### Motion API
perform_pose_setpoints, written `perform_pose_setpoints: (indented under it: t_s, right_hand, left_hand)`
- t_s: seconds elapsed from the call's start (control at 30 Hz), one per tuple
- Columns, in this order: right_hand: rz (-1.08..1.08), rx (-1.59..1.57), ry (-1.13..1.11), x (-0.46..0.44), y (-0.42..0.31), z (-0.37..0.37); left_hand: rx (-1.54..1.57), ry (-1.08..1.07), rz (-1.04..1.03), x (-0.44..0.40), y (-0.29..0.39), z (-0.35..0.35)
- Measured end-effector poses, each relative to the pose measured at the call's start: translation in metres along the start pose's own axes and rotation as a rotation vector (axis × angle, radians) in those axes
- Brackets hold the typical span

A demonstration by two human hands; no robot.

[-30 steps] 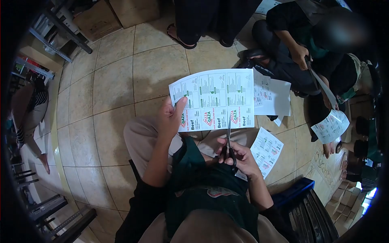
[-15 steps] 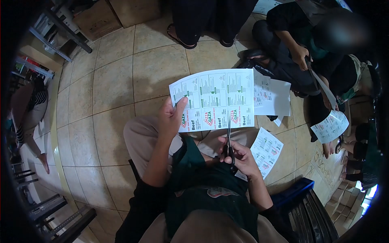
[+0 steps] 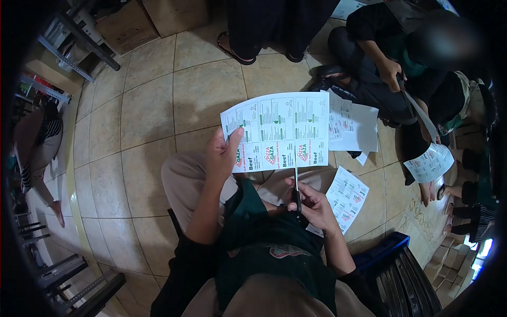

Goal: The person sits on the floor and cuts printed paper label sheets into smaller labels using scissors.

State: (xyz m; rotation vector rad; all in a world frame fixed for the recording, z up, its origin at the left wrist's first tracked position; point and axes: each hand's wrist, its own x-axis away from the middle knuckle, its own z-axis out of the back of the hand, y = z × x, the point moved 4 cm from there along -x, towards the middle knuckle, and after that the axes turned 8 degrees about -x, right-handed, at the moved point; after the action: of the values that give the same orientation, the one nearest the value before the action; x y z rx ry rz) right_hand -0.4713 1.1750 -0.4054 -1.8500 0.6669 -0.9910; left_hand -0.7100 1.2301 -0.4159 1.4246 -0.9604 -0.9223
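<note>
My left hand (image 3: 224,153) pinches the left edge of a printed sheet (image 3: 280,129), thumb on top. The white sheet carries rows of labels reading "Pizza Gaza" and "Beef" and is held up over my lap. My right hand (image 3: 314,206) is closed around the black handles of the scissors (image 3: 296,182). Their blades point up and overlap the sheet's lower edge between two labels, and look nearly closed. Another printed sheet (image 3: 347,199) lies to the right of my right hand.
More papers (image 3: 362,127) lie on the tiled floor behind the sheet. At the upper right a seated person (image 3: 391,68) cuts another sheet (image 3: 430,162). A person in sandals (image 3: 237,50) stands ahead. A dark crate (image 3: 396,274) is at lower right, metal racks (image 3: 79,280) at left.
The scissor blades have come together and reach further up the sheet. The sheet's right side has shifted slightly left and down. My left hand has stayed put.
</note>
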Motion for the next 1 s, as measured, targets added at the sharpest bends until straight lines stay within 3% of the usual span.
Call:
perform_pose_setpoints:
  t_s: [0.77,1.0]
  right_hand:
    - [0.043,-0.039,0.044,-0.008,-0.003,0.001]
    - [0.192,-0.056,0.083,-0.011,-0.003,0.005]
  left_hand:
    - [-0.029,-0.045,-0.011,0.001,-0.003,-0.004]
    - [-0.001,-0.054,-0.007,-0.001,-0.004,-0.005]
